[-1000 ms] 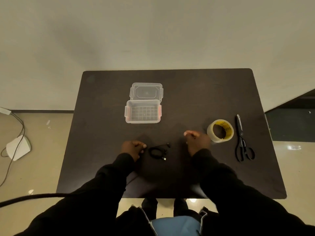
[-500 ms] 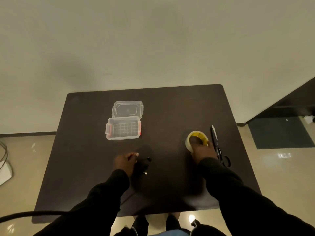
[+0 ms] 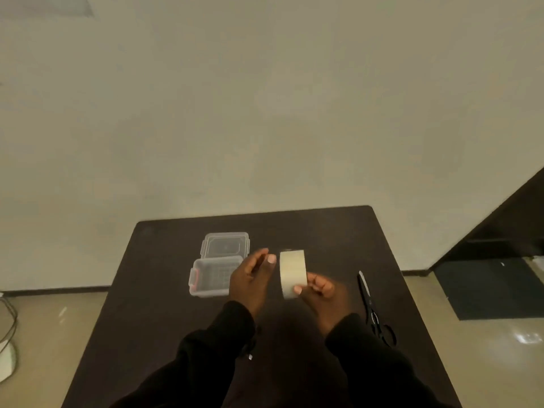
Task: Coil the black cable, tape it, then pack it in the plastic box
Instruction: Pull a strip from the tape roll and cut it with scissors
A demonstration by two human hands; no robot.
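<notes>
Tape roll (image 3: pixel 292 272) raised on edge, pinched by right hand (image 3: pixel 319 291) fingers; left hand (image 3: pixel 250 279) fingers spread beside. Risk: unattended cable coil springing loose, mostly hidden by sleeve.

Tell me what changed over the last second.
The right hand took the tape roll off the table and lifted it edge-on in its grip. The left hand left the cable and rose beside the roll. Box, lid and scissors stayed put.

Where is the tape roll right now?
Head view: the tape roll is lifted above the table centre, held in the right hand, left hand beside it, scissors to its right.
</notes>
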